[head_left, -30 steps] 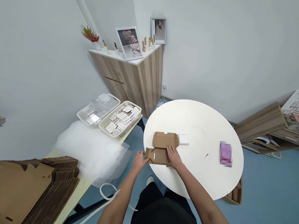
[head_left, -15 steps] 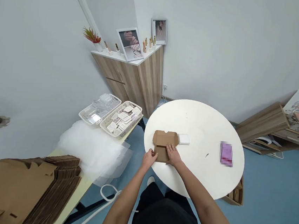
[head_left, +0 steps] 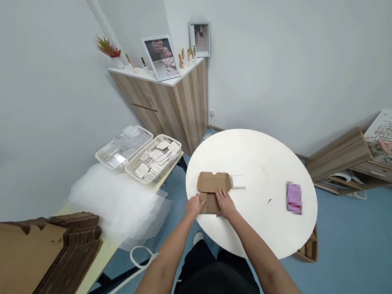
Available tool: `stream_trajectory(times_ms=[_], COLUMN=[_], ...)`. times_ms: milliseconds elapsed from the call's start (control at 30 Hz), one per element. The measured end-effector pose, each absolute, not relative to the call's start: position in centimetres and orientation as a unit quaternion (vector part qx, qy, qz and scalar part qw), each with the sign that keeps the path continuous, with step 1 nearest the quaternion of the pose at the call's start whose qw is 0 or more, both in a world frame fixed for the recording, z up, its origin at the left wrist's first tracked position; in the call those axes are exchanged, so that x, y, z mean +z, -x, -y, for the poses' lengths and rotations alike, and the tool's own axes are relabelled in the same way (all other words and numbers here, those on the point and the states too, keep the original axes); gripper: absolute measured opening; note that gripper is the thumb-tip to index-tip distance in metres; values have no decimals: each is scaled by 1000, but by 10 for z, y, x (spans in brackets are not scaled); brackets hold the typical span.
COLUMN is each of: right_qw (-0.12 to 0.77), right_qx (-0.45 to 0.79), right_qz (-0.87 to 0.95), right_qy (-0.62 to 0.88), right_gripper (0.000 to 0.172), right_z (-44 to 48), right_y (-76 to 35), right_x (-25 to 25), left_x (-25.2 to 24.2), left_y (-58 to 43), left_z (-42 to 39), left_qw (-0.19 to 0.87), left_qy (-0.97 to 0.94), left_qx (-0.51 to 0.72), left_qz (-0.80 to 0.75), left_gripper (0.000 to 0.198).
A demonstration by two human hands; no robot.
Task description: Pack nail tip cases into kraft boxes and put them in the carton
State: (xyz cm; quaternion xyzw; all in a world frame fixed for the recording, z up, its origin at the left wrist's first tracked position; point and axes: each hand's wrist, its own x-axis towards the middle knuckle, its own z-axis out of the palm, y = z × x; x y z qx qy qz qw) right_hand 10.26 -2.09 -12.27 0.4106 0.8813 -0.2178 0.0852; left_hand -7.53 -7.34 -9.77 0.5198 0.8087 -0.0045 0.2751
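Observation:
A small brown cardboard box (head_left: pixel 212 204) lies part-folded near the front left edge of the round white table (head_left: pixel 278 159). Its lid flap (head_left: pixel 213 182) stretches out flat on the far side. My left hand (head_left: pixel 195 205) grips the left side wall, thumb along the inner edge, and a small flap shows folded inward there. At the right side wall, my right hand (head_left: pixel 225 204) holds on with its fingers over the edge. A thin white square packet (head_left: pixel 238 181) rests just beyond my right hand, beside the lid flap.
At the left, a side table holds stacked flat cardboard boxes (head_left: pixel 26 251), white foam sheets (head_left: pixel 114 199), a basket of cards (head_left: pixel 155 159) and a basket of clear plastic cases (head_left: pixel 125 147). A blurred purple packet (head_left: pixel 294 198) lies on the round table's right side.
My left hand has shifted its grip along the box's left side, and a small flap now shows folded inward there. My right hand stays on the right side. The view has turned slightly.

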Motion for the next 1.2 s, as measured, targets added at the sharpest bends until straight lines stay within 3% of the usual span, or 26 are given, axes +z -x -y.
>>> stream_trajectory(times_ms=[233,533,600,667,733,800,867,967,1100,1200], right_qw=[71,35,-2,-79,-168,-231,-237,-158,-53,-76], right_qx=[-221,-233,-242,-248,-247,-241,-237,-258,-303,-299], right_qz=[-887,-891,-894,-884,-844,-769,-675,-555,-490,-498], right_qy=[-399,-388,-376,-388,-446,-545,-657,-775,-815,-810], right_gripper=[128,126,115,83,47,35,36,51,65,64], right_z=[14,6,2,-5,-15,-29,-46,-69,-84,-85], right_y=[-103,-101,-106,-116,-128,-141,-150,-154,-149,-145], right_x=[-131,-129,-121,-111,-103,-99,-99,-105,-119,-130], left_x=[-99,-101,-101,-101,-102,-104,-106,-108,-113,-117], left_y=[82,81,83,84,85,83,81,78,77,77], left_z=[69,64,65,68,73,78,82,85,83,78], left_qw=[265,247,250,253,241,201,147,90,81,116], left_qy=[-520,-523,-526,-528,-530,-542,-580,-675,-736,-721], left_qx=[-3,11,17,31,63,113,159,176,126,95], left_qz=[-812,-816,-813,-810,-811,-808,-785,-711,-661,-676], left_gripper=[8,6,6,4,11,20,28,51,93,101])
